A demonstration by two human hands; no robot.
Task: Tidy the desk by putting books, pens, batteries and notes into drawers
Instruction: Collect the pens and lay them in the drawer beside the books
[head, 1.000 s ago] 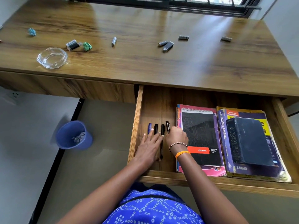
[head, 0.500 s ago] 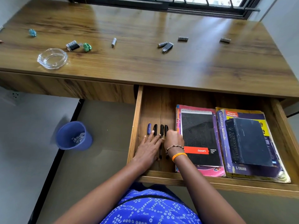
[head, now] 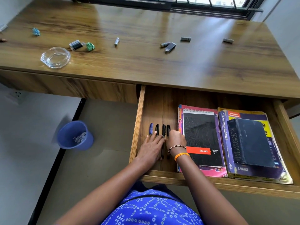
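Daylight enters from the window (head: 203, 2) at the top and makes a pale glare across the worktop (head: 211, 51). The open drawer (head: 155, 108) is dimmer inside. The wide lens bends the edges, and the blue bin (head: 66, 137) looks slightly blurred.

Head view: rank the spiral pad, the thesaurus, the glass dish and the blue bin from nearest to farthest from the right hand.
From the right hand:
1. Spiral pad, in the drawer, right beside the hand.
2. Thesaurus, in the drawer, farther right, on top of a book.
3. Blue bin, on the floor to the left.
4. Glass dish, on the desk top, far left.
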